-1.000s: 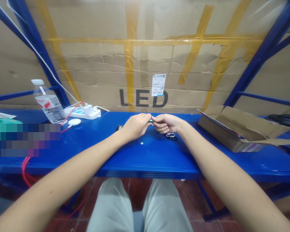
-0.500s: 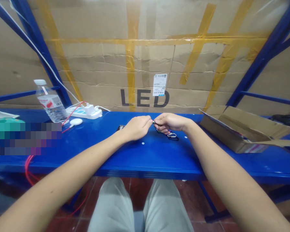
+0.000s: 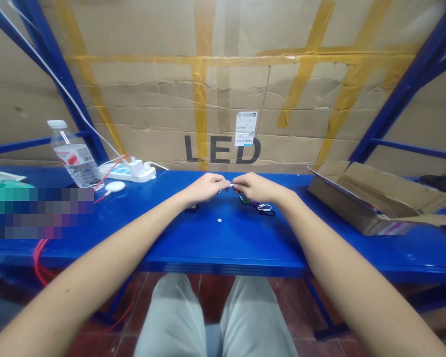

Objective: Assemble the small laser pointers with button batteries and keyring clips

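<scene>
Over the back half of the blue table, my two hands meet fingertip to fingertip. Between them shows a small silvery metal piece, mostly covered by fingers, so its kind is unclear. My left hand pinches its left side, while my right hand has its fingers closed on the right side. Below my right hand lie several small carabiners, green, purple, silver and black. Some dark small items rest under my left wrist, partly hidden by it.
To the left stand a water bottle and a white power strip with a plugged-in charger; a white round device and red cable lie nearby. An open cardboard box sits right. A large carton backs the table.
Both hands have drawn together and shifted slightly, and the small piece between them now looks silvery. More of the carabiners has come into view below my right hand.
</scene>
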A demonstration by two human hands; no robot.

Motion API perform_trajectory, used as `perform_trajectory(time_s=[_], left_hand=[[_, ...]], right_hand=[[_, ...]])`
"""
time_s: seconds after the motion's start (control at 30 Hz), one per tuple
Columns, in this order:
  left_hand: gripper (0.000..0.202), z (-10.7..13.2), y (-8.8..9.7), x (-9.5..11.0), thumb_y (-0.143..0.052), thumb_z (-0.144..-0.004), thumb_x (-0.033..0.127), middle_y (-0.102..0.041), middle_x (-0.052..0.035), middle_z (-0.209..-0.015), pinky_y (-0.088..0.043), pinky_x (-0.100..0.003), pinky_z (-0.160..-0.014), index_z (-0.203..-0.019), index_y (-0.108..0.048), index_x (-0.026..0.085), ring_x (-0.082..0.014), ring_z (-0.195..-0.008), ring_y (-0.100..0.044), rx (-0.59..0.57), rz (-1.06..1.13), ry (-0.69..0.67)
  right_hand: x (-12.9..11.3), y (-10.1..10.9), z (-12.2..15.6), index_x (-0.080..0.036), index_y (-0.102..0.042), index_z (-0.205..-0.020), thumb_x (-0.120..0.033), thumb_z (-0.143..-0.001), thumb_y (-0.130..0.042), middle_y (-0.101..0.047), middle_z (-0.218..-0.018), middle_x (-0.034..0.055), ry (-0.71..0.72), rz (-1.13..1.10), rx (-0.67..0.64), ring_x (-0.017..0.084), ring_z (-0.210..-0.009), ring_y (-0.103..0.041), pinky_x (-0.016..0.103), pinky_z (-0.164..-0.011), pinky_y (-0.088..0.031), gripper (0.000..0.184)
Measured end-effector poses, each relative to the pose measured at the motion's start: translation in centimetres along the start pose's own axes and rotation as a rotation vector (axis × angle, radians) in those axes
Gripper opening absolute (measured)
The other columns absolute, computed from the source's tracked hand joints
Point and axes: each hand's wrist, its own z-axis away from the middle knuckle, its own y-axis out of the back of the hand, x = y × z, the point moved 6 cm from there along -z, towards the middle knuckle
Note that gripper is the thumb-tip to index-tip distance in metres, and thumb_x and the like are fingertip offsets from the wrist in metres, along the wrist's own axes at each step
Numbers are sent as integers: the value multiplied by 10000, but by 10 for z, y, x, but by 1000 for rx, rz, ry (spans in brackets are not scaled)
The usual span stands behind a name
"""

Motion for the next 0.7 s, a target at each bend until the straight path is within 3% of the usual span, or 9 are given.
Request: perform_trajectory(time_s=[0.13, 0.4, 0.7], left_hand=[[468, 0, -7, -6, -308, -984, 471, -335, 33, -475, -248, -261, -388, -718, -559, 178, -93, -379, -278, -101, 184, 102], [305, 2, -17, -11, -426, -928, 386, -209, 79, -514, -142, -237, -381, -674, -373, 226, -66, -385, -168, -202, 350, 232], [272, 5, -17, -13, -514, -905, 343, -264, 61, -553, -184, -238, -409, -685, -449, 197, -64, -416, -212, -187, 389, 259]], right_hand=[[-4, 1, 0, -178, -524, -711, -198, -868, -463, -538, -645, -11, 48, 48, 44, 123, -620, -406, 268, -606, -268, 169], [-9, 0, 0, -181, -474, -679, -189, -866, -446, -480, -598, -31, 94, 63, 68, 113, -602, -354, 273, -601, -234, 189], [-11, -4, 2, -177, -465, -631, -117, -786, -447, -429, -535, -46, 27, 23, 7, 98, -544, -307, 271, -553, -219, 167]])
